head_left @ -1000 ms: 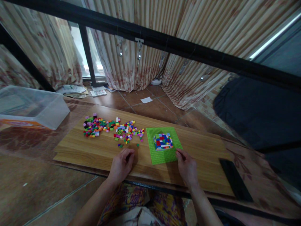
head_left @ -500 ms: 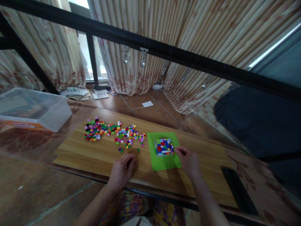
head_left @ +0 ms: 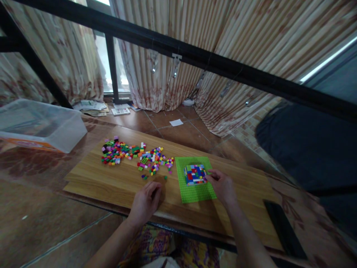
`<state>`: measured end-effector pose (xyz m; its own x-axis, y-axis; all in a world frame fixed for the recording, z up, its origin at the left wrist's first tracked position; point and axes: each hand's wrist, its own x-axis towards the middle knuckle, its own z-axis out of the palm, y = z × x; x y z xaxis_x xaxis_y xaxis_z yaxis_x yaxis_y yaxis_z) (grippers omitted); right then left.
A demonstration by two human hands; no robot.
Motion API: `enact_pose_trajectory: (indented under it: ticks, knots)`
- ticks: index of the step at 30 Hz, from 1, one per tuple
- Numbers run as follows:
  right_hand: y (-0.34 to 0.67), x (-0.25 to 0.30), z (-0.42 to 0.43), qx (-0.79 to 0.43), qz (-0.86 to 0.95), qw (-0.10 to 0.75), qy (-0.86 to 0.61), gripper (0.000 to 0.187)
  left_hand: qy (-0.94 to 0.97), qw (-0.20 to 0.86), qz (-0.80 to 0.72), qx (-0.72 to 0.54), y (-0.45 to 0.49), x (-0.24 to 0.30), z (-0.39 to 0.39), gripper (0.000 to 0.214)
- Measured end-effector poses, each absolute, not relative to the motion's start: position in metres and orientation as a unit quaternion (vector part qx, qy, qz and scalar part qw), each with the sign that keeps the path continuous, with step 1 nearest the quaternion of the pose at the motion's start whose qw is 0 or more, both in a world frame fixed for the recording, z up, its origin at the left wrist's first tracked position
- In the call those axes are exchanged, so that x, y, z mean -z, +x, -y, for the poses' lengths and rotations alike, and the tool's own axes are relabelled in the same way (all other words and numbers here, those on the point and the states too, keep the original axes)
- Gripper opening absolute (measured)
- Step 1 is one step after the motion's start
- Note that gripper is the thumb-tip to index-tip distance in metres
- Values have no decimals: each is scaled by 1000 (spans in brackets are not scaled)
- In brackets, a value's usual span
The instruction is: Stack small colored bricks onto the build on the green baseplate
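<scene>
A block of toy bricks (head_left: 195, 174), mostly blue, red and white, stands on a green studded baseplate (head_left: 192, 195). My right hand (head_left: 222, 186) is at the right side of this build, thumb and forefinger bent toward its edge. Whether a small brick sits between those fingertips is too small to tell. On the table left of the baseplate rests my left hand (head_left: 146, 201), its fingers curled in a loose pinch whose inside is hidden. A few loose bricks (head_left: 144, 177) lie just beyond it, and a green brick (head_left: 165, 177) is near its fingertips.
Many loose coloured bricks (head_left: 117, 150) spread over the left half of the wooden table (head_left: 245, 197). A clear plastic bin (head_left: 64, 128) stands at far left. A black flat object (head_left: 284, 227) lies at the right end. A dark metal rail (head_left: 195, 59) crosses beyond the table.
My right hand has shifted slightly at the build's right edge, its forefinger now a little higher and farther from the thumb. My left hand has stayed put. The view has shifted slightly.
</scene>
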<state>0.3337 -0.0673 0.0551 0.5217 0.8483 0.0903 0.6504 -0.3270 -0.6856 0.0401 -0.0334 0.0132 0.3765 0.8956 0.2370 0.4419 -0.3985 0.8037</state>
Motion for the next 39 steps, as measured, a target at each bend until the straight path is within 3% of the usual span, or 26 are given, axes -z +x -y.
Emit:
enact_pose_trajectory:
  ticks: [6,13,22,32,36,39]
  knots:
    - [333,-64,62,-128,492,307,-804,34,762,333,-432,-350,40,-15,34,15]
    - [326,-74,58,-96,511,207,-829,39,763,329,-432,-350,40,-13,34,14]
    - [336,-77,49,-146,538,192,-808,35,769,323,-430,-345,41,-13,34,15]
    - [317,-69,69,-108,497,298,-808,41,716,376,-449,-381,36,-12,25,18]
    - [296,-62,97,-78,451,418,-785,38,619,480,-471,-406,40,-14,34,17]
    - [267,-58,121,-163,485,448,-733,32,524,600,-450,-404,52,-27,51,17]
